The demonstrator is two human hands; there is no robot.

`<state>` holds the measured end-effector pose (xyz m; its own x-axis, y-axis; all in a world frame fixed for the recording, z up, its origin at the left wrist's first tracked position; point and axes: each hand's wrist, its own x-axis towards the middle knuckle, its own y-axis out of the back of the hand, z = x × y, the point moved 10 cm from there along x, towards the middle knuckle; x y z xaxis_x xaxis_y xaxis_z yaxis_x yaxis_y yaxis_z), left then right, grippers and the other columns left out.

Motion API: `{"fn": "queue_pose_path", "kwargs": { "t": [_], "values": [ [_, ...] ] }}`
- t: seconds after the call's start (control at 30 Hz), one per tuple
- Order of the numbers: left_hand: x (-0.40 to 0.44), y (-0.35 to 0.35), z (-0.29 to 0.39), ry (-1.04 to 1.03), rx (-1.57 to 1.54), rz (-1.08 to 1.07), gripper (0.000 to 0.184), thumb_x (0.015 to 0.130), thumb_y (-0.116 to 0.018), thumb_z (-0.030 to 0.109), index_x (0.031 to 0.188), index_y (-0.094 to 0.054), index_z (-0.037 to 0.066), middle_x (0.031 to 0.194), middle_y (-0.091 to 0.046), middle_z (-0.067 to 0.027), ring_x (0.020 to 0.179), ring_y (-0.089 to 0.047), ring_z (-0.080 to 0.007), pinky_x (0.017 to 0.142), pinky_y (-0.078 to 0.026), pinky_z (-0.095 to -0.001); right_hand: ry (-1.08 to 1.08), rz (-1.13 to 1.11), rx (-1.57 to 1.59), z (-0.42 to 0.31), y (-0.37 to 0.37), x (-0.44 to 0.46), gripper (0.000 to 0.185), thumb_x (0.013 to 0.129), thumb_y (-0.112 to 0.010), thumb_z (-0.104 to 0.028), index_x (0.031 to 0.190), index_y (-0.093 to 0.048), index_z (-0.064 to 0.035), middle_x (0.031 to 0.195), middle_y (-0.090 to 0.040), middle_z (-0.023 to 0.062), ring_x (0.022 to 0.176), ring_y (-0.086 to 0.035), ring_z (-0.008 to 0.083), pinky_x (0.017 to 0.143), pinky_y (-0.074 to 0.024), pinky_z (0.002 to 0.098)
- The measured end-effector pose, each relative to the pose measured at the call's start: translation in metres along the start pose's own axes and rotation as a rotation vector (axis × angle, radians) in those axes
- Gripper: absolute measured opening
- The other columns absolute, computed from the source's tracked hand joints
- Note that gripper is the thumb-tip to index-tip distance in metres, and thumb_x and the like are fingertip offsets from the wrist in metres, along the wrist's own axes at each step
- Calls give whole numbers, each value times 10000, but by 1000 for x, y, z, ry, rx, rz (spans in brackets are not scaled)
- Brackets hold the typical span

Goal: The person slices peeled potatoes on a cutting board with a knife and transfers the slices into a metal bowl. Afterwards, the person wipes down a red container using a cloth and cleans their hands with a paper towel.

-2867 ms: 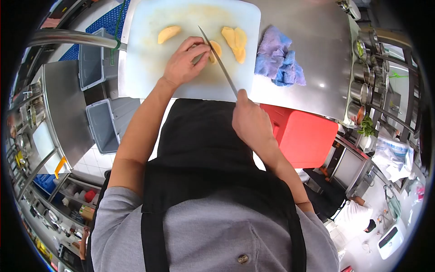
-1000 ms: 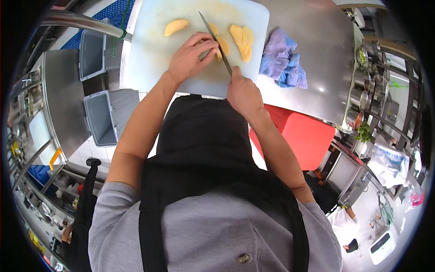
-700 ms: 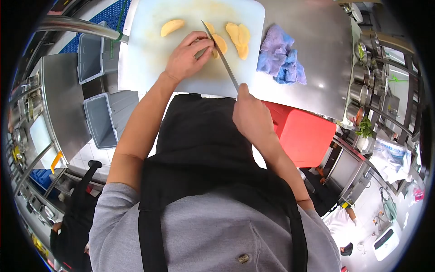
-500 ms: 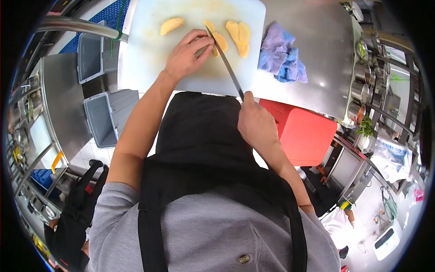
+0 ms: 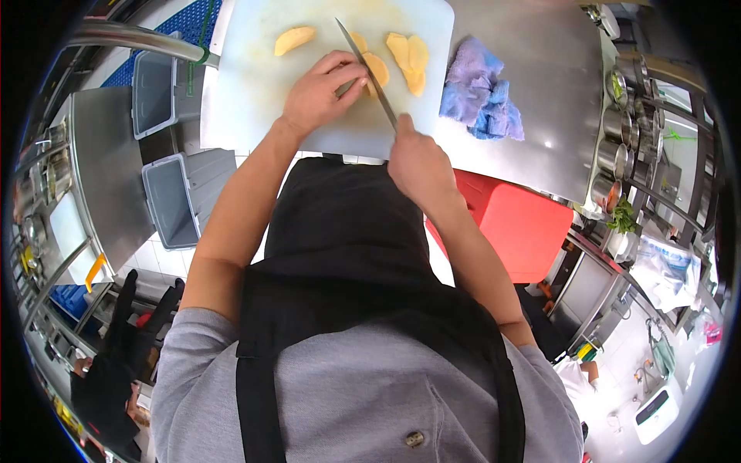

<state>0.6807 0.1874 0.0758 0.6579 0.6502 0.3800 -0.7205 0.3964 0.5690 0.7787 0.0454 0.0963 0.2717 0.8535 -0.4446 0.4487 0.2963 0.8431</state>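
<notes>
Gripping a knife [image 5: 374,87], right hand [image 5: 421,166] angled inward — left hand [image 5: 318,98] (fingers [image 5: 347,73] bent) alongside.

A plain black apron [image 5: 347,224] has two wide black straps [image 5: 261,409] over a grey shirt [image 5: 355,386] with short sleeves [image 5: 202,328]. Between the apron's straps, the shirt shows a round, mottled brown button [image 5: 415,438].

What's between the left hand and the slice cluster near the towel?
Head view: between left hand and cluster lie the knife, another slice, then bare board.
</notes>
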Motion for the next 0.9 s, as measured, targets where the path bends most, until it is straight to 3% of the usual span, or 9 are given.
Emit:
{"fn": "queue_pose_path", "kwargs": {
  "t": [0.1, 0.23, 0.33, 0.4, 0.9],
  "values": [
    [1, -3, -1, -3, 27, -90, 87, 928, -732, 106, 999, -716, 58, 1120, -648, -67, 927, -672, -243, 815, -556, -342, -5, -36, 23, 11, -8, -21, 170, 950, -509, -53, 1095, -454, 17, 804, -690, 306, 759, -706, 490, 691, -578, 576],
    [-6, 4, 4, -13, -24, -36, 119, 908, -744, 95, 1013, -704, 57, 1134, -648, -66, 922, -668, -245, 812, -561, -340, -17, -23, 59, 11, -11, -15, 148, 997, -504, -93, 1082, -429, 3, 778, -680, 306, 751, -694, 497, 684, -563, 589],
    [-11, 5, 11, 24, -67, -20, 196, 877, -769, 84, 1058, -697, 65, 1145, -651, -62, 959, -659, -254, 834, -564, -346, 22, -33, 33, 0, -9, -5, 225, 927, -511, -33, 1132, -461, 46, 813, -695, 281, 754, -715, 473, 696, -593, 552],
    [-10, 7, 23, -79, 5, 15, 266, 856, -790, 79, 1103, -690, 80, 1152, -652, -61, 1007, -649, -256, 855, -562, -351, 27, -18, 21, -1, -10, -3, 229, 926, -510, -32, 1135, -461, 47, 819, -694, 277, 752, -716, 467, 690, -596, 545],
    [-8, 0, 10, -38, -85, 12, 153, 906, -744, 101, 1059, -739, 99, 1145, -651, -45, 1015, -647, -229, 831, -573, -346, 39, 35, -12, 0, -7, -6, 221, 927, -527, -42, 1123, -464, 41, 810, -699, 256, 703, -715, 450, 626, -600, 522]
  ]
}}
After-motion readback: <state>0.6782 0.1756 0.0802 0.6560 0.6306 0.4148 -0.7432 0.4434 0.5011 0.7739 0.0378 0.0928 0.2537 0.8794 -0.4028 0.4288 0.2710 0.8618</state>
